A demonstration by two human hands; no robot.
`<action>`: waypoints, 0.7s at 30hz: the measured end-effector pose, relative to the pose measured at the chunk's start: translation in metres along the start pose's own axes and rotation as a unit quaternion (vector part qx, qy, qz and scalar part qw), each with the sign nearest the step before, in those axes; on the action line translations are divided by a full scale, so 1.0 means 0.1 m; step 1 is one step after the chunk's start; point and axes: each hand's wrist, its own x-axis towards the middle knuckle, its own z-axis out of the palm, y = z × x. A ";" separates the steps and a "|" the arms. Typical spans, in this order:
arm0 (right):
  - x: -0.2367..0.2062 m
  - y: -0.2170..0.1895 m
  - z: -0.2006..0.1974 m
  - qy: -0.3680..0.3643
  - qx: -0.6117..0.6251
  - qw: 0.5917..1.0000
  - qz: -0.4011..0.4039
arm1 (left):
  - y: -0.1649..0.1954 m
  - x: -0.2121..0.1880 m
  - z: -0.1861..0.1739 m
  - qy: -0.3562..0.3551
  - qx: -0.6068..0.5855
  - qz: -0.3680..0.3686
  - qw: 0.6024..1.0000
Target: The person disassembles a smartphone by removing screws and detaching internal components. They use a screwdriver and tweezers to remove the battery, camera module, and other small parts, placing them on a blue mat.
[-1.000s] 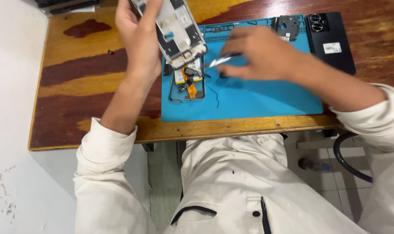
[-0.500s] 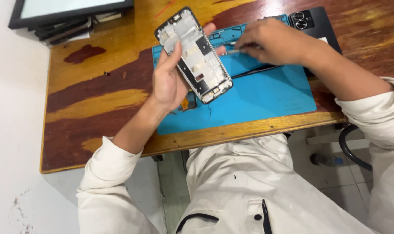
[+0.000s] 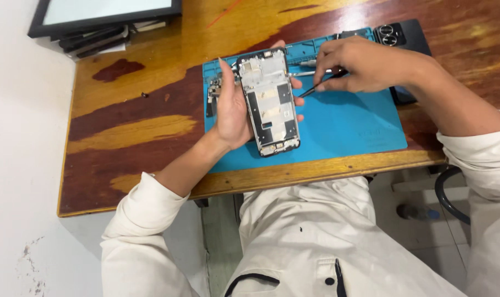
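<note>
My left hand (image 3: 233,107) grips an opened phone frame (image 3: 269,102), its bare inner side facing up, above the blue work mat (image 3: 343,124). My right hand (image 3: 365,66) pinches thin black tweezers (image 3: 316,87) whose tip points at the right edge of the frame, close to my left fingertips. A small detached phone part (image 3: 212,91) lies on the mat just left of my left hand. Both sleeves are white.
A black phone back cover (image 3: 401,38) with camera rings lies at the mat's far right corner. A dark-framed panel (image 3: 104,14) over stacked flat items sits at the back left of the brown wooden table (image 3: 129,132). A tiny screw (image 3: 144,94) lies on the wood.
My left hand has lowered and straightened the phone frame toward the mat's middle. My right hand has followed, bringing the tweezers tip to the frame's right side.
</note>
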 end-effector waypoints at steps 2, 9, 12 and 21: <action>-0.03 0.06 -0.03 0.021 0.009 1.000 0.020 | -0.01 -0.01 0.00 0.004 -0.010 -0.015 1.000; -0.03 -0.07 -0.14 -0.094 0.088 0.989 0.078 | -0.03 0.01 -0.02 0.006 0.013 -0.028 1.000; 0.01 -0.21 -0.12 -0.173 0.044 0.967 0.180 | 0.02 0.05 -0.04 0.044 0.004 -0.016 0.999; -0.04 -0.13 -0.12 -0.063 0.094 0.989 0.096 | 0.13 0.10 -0.09 0.390 0.242 0.100 0.883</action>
